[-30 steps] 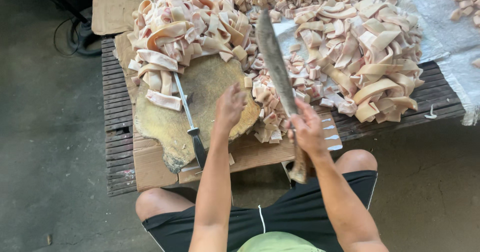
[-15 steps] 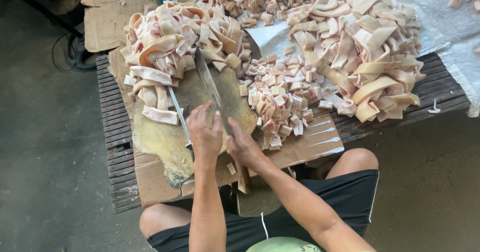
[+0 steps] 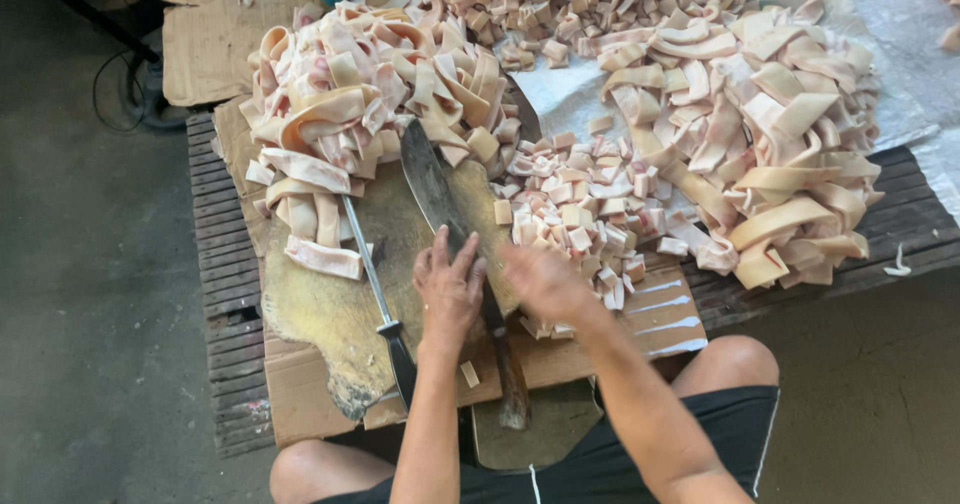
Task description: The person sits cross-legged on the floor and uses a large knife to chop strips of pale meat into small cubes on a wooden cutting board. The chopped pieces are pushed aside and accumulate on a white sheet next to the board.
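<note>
Left hand (image 3: 448, 289) flat, fingers spread, on the cleaver (image 3: 440, 199) lying on the chopping block (image 3: 330, 304). Right hand (image 3: 545, 282) blurred beside the diced pieces (image 3: 580, 214); grip can't tell. Between cuts; next needs a regrip on the handle.

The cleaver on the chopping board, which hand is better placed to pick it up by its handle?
Probably the right hand: it lies beside the cleaver, close to the wooden handle. The left hand rests flat on the blade, between the cleaver and the sharpening steel.
</note>
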